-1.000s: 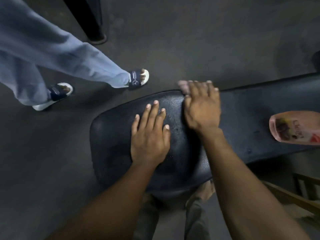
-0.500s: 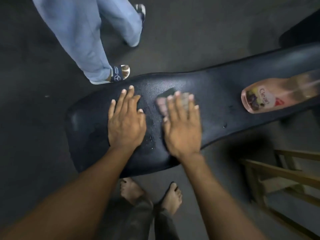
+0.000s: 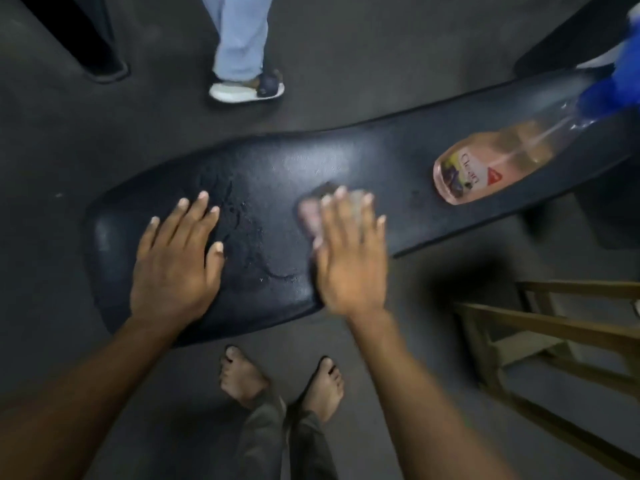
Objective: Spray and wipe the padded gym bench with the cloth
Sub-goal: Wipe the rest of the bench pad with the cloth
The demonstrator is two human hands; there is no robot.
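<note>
The black padded bench [image 3: 284,168] runs from lower left up to the right, with wet streaks on its near end. My left hand [image 3: 176,258] lies flat on that end, fingers spread, holding nothing. My right hand [image 3: 349,258] presses flat on a small pinkish cloth [image 3: 310,213], most of which is hidden under the palm and fingers. A clear spray bottle [image 3: 485,168] with pink liquid and a blue trigger head lies on its side on the bench to the right of my right hand.
A person in light blue trousers and a sandal [image 3: 246,88] stands on the dark floor beyond the bench. My bare feet [image 3: 277,382] are below the bench. A wooden frame [image 3: 554,327] stands at the right. A black post base [image 3: 100,64] is at the top left.
My right hand has slid the cloth to the right and toward the near edge of the bench. My left hand stays flat. The other person has walked to the right behind the bench.
</note>
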